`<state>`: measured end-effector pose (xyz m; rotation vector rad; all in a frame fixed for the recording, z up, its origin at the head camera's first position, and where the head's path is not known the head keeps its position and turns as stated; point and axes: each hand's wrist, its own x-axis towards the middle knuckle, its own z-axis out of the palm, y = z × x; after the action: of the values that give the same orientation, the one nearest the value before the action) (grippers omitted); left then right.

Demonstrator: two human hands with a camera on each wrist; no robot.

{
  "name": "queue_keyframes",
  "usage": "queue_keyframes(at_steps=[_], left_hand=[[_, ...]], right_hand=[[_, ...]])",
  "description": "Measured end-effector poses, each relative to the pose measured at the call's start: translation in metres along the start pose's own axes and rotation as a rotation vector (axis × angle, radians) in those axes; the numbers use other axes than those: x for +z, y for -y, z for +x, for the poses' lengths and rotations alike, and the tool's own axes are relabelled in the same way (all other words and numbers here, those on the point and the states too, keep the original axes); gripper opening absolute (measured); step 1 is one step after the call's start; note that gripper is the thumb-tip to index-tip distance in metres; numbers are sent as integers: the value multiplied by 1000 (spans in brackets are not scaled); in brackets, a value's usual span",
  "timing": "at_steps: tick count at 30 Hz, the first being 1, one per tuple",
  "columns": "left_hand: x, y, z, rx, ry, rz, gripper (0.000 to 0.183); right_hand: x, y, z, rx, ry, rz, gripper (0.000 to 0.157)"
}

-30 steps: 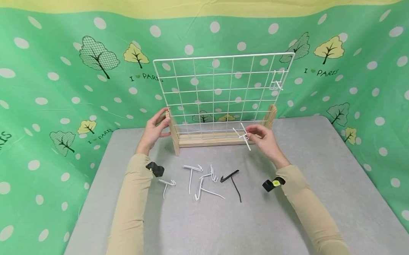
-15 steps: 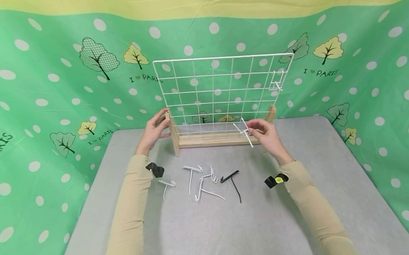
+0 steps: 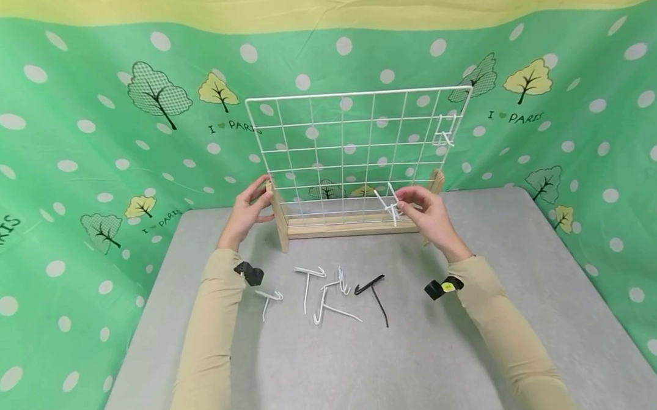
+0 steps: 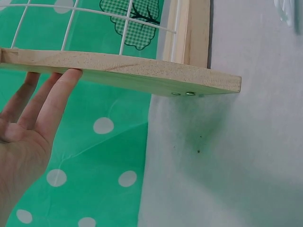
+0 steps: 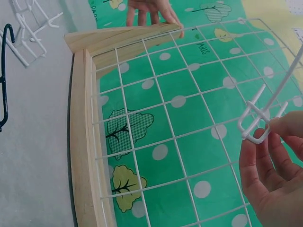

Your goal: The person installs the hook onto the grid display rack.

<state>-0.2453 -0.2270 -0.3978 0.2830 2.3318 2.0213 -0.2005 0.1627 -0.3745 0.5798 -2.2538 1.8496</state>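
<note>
A white wire grid panel [image 3: 326, 148] stands in a wooden stand [image 3: 351, 229]. My left hand [image 3: 243, 213] is at the stand's left post [image 3: 279, 219]; in the left wrist view several straight fingers [image 4: 54, 106] touch the post's outer face. My right hand [image 3: 432, 219] pinches a white wire display hook [image 5: 255, 135] between thumb and fingers, in front of the grid's lower right. The hook's two prongs point up, and it looks apart from the grid. Another white hook [image 3: 443, 139] hangs on the grid's upper right.
Several white hooks [image 3: 308, 285] and one black hook [image 3: 373, 295] lie on the grey tabletop [image 3: 336, 370] before the stand. A green dotted cloth [image 3: 189, 168] encloses the table's back and sides.
My right hand has raised the hook slightly and tilted it, so its long arm now looks foreshortened toward the head view. The left hand stays on the post.
</note>
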Motion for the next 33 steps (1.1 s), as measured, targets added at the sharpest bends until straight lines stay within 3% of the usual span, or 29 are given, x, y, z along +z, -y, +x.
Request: queue_keyframes(at_steps=[8,17,33], left_hand=[[1,-1,0,7,0,6,54],[-1,-1,1,0,-5,-3,54],[0,0,0,8,0,-6,53]], right_hand=[[2,6,6,1,-30,16,21],[3,10,14,-70,-21,11,19],[0,20,21,-116,-61,38,20]])
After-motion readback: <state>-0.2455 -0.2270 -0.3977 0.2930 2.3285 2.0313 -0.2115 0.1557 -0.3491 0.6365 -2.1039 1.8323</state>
